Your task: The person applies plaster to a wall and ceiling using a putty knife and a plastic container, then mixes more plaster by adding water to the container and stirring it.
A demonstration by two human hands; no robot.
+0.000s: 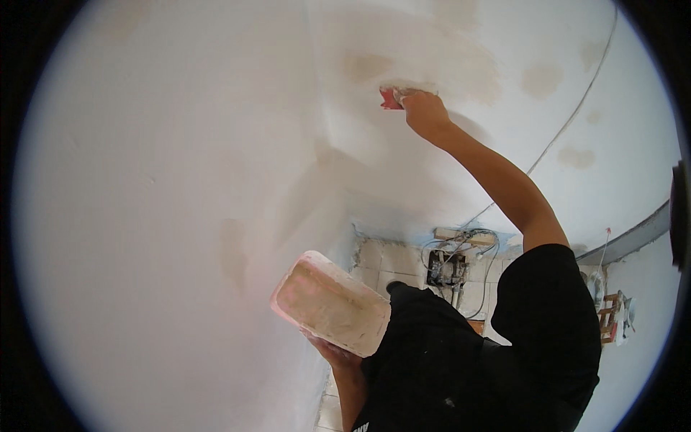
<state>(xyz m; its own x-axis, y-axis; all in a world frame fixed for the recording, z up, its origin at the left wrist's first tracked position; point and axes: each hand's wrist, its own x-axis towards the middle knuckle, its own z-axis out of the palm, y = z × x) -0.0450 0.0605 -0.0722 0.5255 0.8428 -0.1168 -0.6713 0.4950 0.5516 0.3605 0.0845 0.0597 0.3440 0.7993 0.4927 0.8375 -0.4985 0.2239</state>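
Note:
My right hand (425,109) is raised against the upper white wall (446,158), its fingers closed round a small filling knife (390,99) with red showing on it, which meets the wall at a beige, patched area. My left hand (335,349) grips a rectangular, pink-edged tray (332,308) from beneath, low beside the left wall; its fingers are partly hidden by the tray. The tray's face is coated with beige filler. Several beige patches dot the right-hand wall.
A plain wall (165,180) fills the left, meeting the other in a corner. Below are floor tiles (392,266), a dark tool case (439,270) with cables, and a wood piece (450,234). A thin cord crosses the right wall. A wooden stool (610,320) with items stands at the right.

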